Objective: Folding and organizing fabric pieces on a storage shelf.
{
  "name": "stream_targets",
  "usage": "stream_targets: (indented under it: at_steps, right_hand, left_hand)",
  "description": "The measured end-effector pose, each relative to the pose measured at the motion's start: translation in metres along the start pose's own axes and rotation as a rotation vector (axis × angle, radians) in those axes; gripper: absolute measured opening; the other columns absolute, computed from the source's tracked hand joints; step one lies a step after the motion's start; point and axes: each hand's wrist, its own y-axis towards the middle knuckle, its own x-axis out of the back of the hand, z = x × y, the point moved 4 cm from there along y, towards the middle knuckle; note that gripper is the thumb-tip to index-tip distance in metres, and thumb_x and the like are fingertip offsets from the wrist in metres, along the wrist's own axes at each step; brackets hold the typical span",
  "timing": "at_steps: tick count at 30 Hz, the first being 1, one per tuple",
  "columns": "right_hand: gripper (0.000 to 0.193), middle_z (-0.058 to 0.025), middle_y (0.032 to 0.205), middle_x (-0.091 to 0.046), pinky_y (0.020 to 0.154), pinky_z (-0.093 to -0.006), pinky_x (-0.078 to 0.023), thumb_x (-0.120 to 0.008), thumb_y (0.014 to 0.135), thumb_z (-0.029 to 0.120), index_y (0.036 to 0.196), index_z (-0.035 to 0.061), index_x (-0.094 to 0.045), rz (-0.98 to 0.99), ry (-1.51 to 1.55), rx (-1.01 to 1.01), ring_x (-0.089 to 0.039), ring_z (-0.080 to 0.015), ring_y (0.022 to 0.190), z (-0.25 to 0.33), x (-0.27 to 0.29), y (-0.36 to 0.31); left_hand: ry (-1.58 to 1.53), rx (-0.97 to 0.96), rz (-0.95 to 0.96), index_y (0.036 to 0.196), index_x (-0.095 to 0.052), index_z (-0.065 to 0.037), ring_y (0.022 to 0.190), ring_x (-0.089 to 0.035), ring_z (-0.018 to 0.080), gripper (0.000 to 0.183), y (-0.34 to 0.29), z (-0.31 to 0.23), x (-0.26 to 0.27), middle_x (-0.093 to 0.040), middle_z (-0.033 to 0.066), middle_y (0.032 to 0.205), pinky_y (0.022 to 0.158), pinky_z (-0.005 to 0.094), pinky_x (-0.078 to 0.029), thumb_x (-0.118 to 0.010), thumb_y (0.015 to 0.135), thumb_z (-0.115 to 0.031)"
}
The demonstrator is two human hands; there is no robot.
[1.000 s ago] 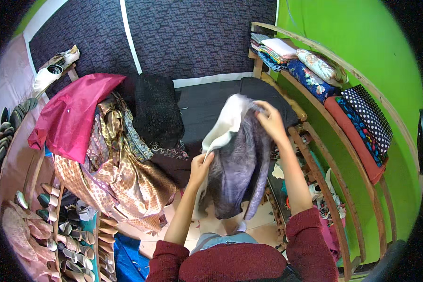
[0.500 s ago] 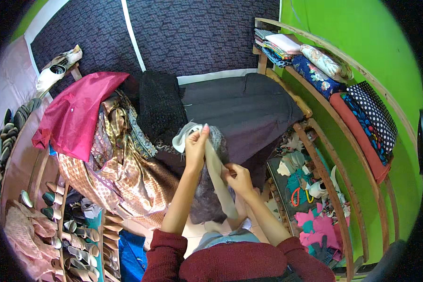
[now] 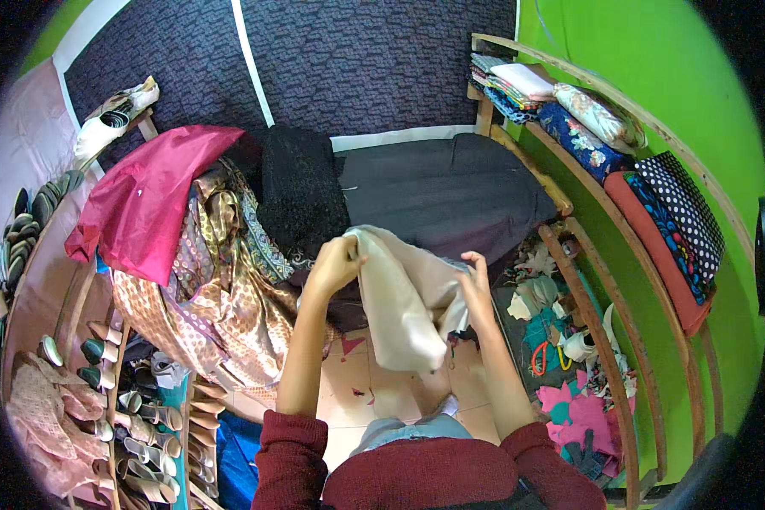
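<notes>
A cream, satiny piece of cloth [image 3: 391,310] hangs in folds between my two hands, above the tiled floor. My left hand [image 3: 338,263] is closed on its upper left corner, fingers curled inward. At the opposite edge my right hand [image 3: 476,285] pinches the cloth, with some fingertips pointing up. A greyish part of the cloth shows near the right hand. Just beyond it, a dark grey fabric [image 3: 433,191] covers a flat surface, and a black textured cloth [image 3: 293,187] lies at its left.
Shiny patterned fabric [image 3: 221,314] and a magenta cloth [image 3: 157,200] drape over the left side. Several shoes [image 3: 149,442] stand on racks at lower left. On the right, a wooden rail [image 3: 591,340] runs beside fabric scraps [image 3: 578,416]; folded fabrics [image 3: 569,136] lie on a shelf.
My hands have moved apart, the right one rightward and up. The cloth, bunched with its grey fuzzy side showing before, is now spread wider with its cream side showing.
</notes>
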Motion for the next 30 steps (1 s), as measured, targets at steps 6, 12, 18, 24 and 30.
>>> stream_targets:
  at_steps: [6, 12, 18, 24, 30]
  right_hand:
    - [0.060, -0.0174, 0.093, -0.052, 0.078, -0.0372, -0.045, -0.074, 0.063, 0.040, 0.104, 0.0015, -0.052, 0.259, -0.679, 0.173, -0.055, -0.0302, 0.087, 0.016, -0.074, -0.037]
    - [0.048, -0.0177, 0.087, -0.053, 0.068, -0.0384, -0.045, -0.071, 0.068, 0.039, 0.096, 0.0014, -0.059, 0.134, -0.756, 0.240, -0.056, -0.0327, 0.080, -0.013, -0.064, -0.044]
    - [0.025, -0.0029, 0.083, -0.061, 0.063, -0.0262, -0.043, -0.053, 0.088, 0.026, 0.094, 0.0032, -0.061, 0.112, 0.084, -0.163, -0.055, -0.0110, 0.071, -0.033, -0.022, -0.027]
    - [0.017, -0.0010, 0.085, -0.061, 0.063, -0.0235, -0.047, -0.054, 0.084, 0.011, 0.099, 0.0035, -0.060, 0.017, 0.413, 0.014, -0.058, -0.0090, 0.072, 0.009, -0.026, -0.013]
    - [0.019, -0.0030, 0.085, -0.063, 0.062, -0.0265, -0.049, -0.055, 0.087, 0.021, 0.095, 0.0039, -0.060, -0.158, 0.649, -0.209, -0.060, -0.0131, 0.071, 0.005, -0.023, -0.011]
  left_hand:
    - [0.006, -0.173, 0.003, 0.093, -0.064, 0.004, 0.068, -0.064, 0.0311, 0.031, -0.008, -0.048, -0.019, -0.061, 0.0251, 0.078, 0.061, 0.0337, -0.048, -0.064, 0.064, -0.006]
    - [-0.786, 0.175, 0.146, 0.114, -0.054, 0.001, 0.080, -0.063, 0.0241, 0.043, -0.011, -0.038, -0.037, -0.063, 0.0178, 0.096, 0.071, 0.0366, -0.049, -0.064, 0.073, -0.007]
    - [-1.062, -0.144, 0.264, 0.139, 0.015, -0.011, 0.132, -0.021, 0.0280, 0.116, -0.043, -0.057, -0.065, -0.014, 0.0262, 0.142, 0.103, 0.0334, -0.022, -0.076, 0.067, -0.015]
    - [-0.440, -0.217, 0.035, 0.137, 0.012, 0.000, 0.132, -0.019, 0.0341, 0.134, -0.109, -0.047, -0.117, -0.014, 0.0306, 0.140, 0.106, 0.0383, -0.020, -0.086, 0.051, -0.029]
    - [-0.081, -0.455, -0.092, 0.139, -0.020, -0.013, 0.121, -0.039, 0.0376, 0.097, -0.137, -0.038, -0.148, -0.020, 0.0267, 0.140, 0.094, 0.0391, -0.039, -0.076, 0.061, -0.010]
